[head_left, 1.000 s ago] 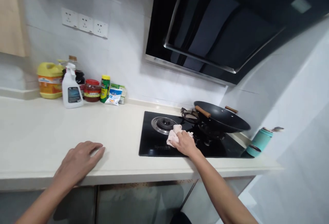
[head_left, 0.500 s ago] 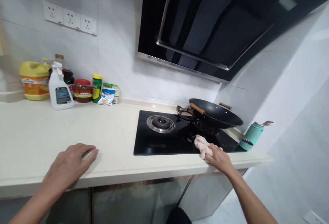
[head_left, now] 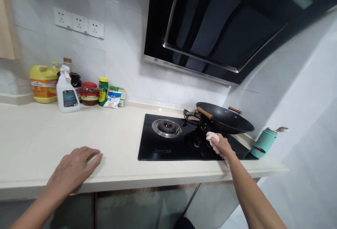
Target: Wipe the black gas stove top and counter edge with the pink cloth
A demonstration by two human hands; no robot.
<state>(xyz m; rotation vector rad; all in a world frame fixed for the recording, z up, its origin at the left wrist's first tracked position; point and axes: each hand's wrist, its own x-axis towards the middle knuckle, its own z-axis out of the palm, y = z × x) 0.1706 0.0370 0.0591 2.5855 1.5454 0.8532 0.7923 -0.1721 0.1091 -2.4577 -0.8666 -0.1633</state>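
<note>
Work at a black cooktop [head_left: 150,145] set in a pale desk [head_left: 118,134]. The right hand [head_left: 223,145] grasps a bunched, pale pink cloth [head_left: 212,137] in its fingers; the cloth lies over the right-hand part of the cooktop, just in front of the wok [head_left: 223,116], with one end hanging toward the front edge. The left hand [head_left: 73,167] rests palm down on the desk, its fingers loosely curled and grasping nothing.

The work appears to be wiping, and is judged to be under way rather than finished. The left burner [head_left: 166,128] stands uncovered, and a black pan support [head_left: 193,119] sits at the back, beside the wok. The glass around the left burner looks dark and glossy, though whether it has been wiped cannot be told. Probably left to do are the area around the control knob [head_left: 197,144], the strip under the cloth, and the surface beneath the wok, which is hidden. Returning the pan support may also remain.
</note>
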